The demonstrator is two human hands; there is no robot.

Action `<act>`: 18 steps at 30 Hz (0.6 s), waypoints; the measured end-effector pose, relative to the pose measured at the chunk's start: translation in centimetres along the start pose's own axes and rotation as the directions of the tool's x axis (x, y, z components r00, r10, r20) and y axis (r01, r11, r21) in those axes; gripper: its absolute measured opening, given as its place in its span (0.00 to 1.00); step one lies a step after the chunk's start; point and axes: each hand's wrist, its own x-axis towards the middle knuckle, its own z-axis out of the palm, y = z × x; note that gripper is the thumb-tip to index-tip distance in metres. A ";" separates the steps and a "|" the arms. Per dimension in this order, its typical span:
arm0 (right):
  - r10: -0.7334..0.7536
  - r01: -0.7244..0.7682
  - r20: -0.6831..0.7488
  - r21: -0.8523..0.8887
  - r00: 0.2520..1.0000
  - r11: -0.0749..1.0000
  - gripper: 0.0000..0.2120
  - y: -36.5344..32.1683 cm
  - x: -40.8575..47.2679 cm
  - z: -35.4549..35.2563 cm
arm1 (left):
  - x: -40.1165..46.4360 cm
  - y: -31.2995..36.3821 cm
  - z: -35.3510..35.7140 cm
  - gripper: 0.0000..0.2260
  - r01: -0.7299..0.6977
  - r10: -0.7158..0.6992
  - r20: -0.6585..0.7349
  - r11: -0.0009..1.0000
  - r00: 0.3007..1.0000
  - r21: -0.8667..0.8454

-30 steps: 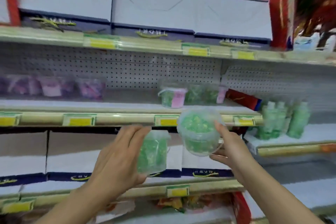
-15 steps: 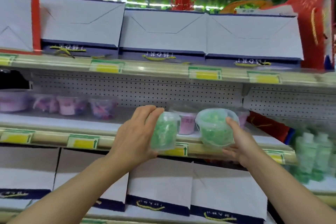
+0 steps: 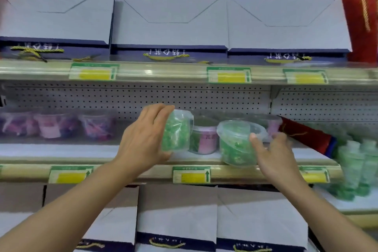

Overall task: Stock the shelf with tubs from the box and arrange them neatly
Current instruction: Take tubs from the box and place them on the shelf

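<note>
With each hand's fingers gripping a clear green-filled plastic tub, left hand (image 3: 143, 143) and right hand (image 3: 276, 155), you're placing them; next set the left tub (image 3: 177, 131) and right tub (image 3: 235, 145) down level on the white middle shelf (image 3: 61, 150) beside the pink-labelled tub (image 3: 204, 139).

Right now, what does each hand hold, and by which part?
Left hand grips a green tub by its side wall. Right hand holds another tub by its side.

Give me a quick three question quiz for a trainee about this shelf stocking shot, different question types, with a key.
1. True or false: the left hand holds a green tub.
2. The pink-labelled tub on the shelf stands: A) between the two held tubs, B) left of both, C) on the top shelf.
3. Fill in: the right hand holds a tub with ____ contents.

Key: 1 true; 2 A; 3 green.
</note>
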 end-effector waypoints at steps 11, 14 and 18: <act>-0.411 0.321 -0.050 -0.541 0.910 0.778 0.20 -1.5 0.5 2.3 | -1.2 -2.3 3.4 0.36 -0.030 0.030 0.001 0.995 1.000 -0.096; -0.354 0.245 -0.087 -0.571 0.931 0.784 0.16 -2.2 1.8 2.0 | -0.2 -2.9 3.8 0.27 0.081 -0.072 0.088 0.992 0.993 -0.095; -0.360 0.234 -0.048 -0.678 0.932 0.696 0.18 -3.0 2.9 2.5 | 1.3 -3.8 5.2 0.20 0.185 -0.181 0.194 0.983 0.964 -0.001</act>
